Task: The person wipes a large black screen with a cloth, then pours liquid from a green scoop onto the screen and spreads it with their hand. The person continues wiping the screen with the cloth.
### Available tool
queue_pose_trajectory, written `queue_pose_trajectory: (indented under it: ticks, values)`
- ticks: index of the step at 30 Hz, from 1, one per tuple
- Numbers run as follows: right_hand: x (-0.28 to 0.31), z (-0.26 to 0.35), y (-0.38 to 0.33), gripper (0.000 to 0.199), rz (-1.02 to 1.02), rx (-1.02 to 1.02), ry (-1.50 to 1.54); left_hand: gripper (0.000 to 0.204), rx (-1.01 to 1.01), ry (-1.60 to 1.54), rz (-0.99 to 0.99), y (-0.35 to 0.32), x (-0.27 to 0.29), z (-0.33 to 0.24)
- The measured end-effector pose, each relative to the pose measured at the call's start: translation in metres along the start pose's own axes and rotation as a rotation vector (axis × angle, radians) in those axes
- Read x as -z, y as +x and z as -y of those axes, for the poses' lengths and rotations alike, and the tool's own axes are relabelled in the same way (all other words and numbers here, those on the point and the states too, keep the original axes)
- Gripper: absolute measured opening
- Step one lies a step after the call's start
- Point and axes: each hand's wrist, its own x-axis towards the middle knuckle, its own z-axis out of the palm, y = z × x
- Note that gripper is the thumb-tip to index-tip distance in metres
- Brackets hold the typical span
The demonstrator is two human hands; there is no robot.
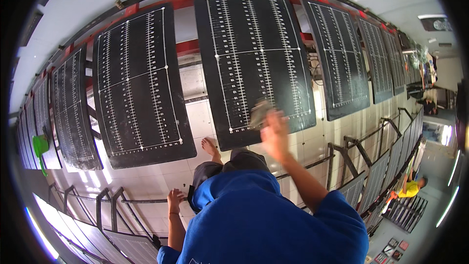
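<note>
My right hand (275,134) reaches forward over the near end of a black board (254,73) marked with white ruled scales and a white border. It grips a greyish-brown cloth or pad (261,113), pressed to the board's surface; both are smeared by motion, so the exact kind of pad is unclear. Down by my left side hangs my left hand (176,199), holding nothing, its fingers loosely bent and apart. Near it are my dark shorts and a black metal frame bar (146,201).
Similar black boards (141,93) (337,58) stand in a row on a red and black rack to both sides. Behind me, black metal frames (359,144) carry more panels. A green object (40,145) sits at far left. A person in yellow (410,188) is far right.
</note>
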Motion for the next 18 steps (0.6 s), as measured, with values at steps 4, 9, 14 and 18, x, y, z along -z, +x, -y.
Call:
queue_pose_trajectory:
  ticks: [4,9,14,18]
  values:
    - [-0.005,-0.103,0.098,0.049,-0.241,-0.239,-0.023,0.036,0.023,0.076,0.079,-0.032,-0.005,0.049]
    - [-0.021,-0.06,0.307,0.048,-0.479,-0.073,-0.121,0.038,-0.127,0.104,-0.056,-0.065,-0.046,0.008]
    - [-0.037,0.127,0.256,0.056,-0.1,0.373,-0.015,0.036,-0.002,0.051,-0.005,-0.056,-0.059,-0.023]
    - [-0.006,0.069,0.113,0.055,0.148,0.41,0.352,0.042,-0.022,-0.086,0.009,-0.04,-0.06,-0.032]
